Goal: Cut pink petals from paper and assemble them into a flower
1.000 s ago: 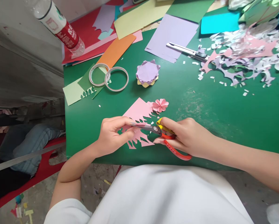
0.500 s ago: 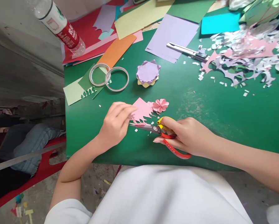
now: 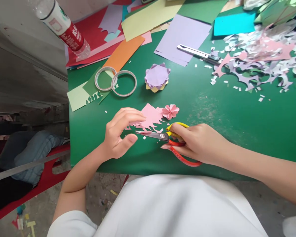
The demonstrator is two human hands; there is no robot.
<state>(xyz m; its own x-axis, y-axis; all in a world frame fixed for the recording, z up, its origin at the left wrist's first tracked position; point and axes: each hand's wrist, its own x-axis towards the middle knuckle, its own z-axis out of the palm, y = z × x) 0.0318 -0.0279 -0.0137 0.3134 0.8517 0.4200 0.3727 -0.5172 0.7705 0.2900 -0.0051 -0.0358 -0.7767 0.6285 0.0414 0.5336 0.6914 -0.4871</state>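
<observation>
My right hand [image 3: 197,141] grips a pair of scissors [image 3: 185,158] with one yellow and one red handle. Their dark blades point left and lie close together, with a thin pink strip along them. Just left of the blade tips is my left hand [image 3: 120,135], its thumb spread away from the fingers and nothing visible between them. Under and beyond its fingertips lies a pink paper piece [image 3: 150,115] with a jagged cut edge. A pink paper flower [image 3: 170,112] sits against its right side, and tiny white scraps are scattered near the blades.
Two tape rolls [image 3: 124,83] overlap at the left. A purple and yellow paper shape [image 3: 157,77] stands mid-table. Behind it, a utility knife [image 3: 199,54] rests on purple sheets [image 3: 180,36], beside a heap of paper scraps [image 3: 266,62]. A plastic bottle [image 3: 69,33] stands at back left.
My left thumb has moved down and away from the fingers, opening the hand beside the blade tips. The scissors have shifted slightly left and remain in my right hand.
</observation>
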